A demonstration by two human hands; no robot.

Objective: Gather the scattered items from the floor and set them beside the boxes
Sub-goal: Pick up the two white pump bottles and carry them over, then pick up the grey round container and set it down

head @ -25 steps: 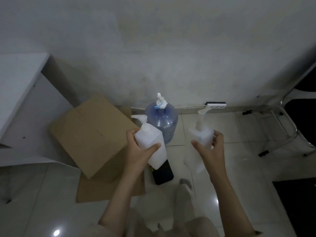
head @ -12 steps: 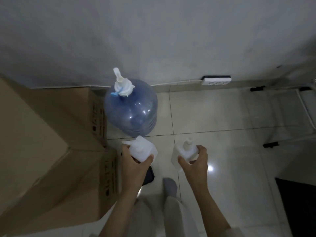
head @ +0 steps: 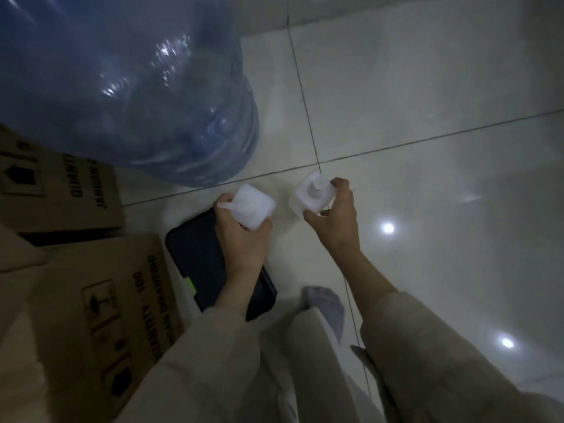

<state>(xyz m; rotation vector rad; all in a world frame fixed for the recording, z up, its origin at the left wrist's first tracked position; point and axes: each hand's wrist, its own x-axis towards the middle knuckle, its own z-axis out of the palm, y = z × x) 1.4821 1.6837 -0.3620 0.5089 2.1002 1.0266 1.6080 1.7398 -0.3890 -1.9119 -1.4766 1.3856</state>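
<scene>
I look straight down at two white pump bottles held low over the tiled floor. My left hand (head: 241, 236) grips the left pump bottle (head: 254, 207) by its upper body, just above a flat black case (head: 201, 257). My right hand (head: 334, 215) grips the right pump bottle (head: 311, 195) around its shoulder, its pump head facing up. The two bottles are about a hand's width apart. Brown cardboard boxes (head: 100, 303) stand at the left, with a second box (head: 61, 193) behind.
A large blue water jug (head: 128, 87) fills the upper left, close to the bottles. Glossy white floor tiles (head: 427, 148) spread to the right with light reflections. My socked foot (head: 325, 303) and beige trouser legs are at the bottom centre.
I have bent down: both hands carried the bottles from chest height to near the floor in front of the water jug, and the boxes and jug now loom large.
</scene>
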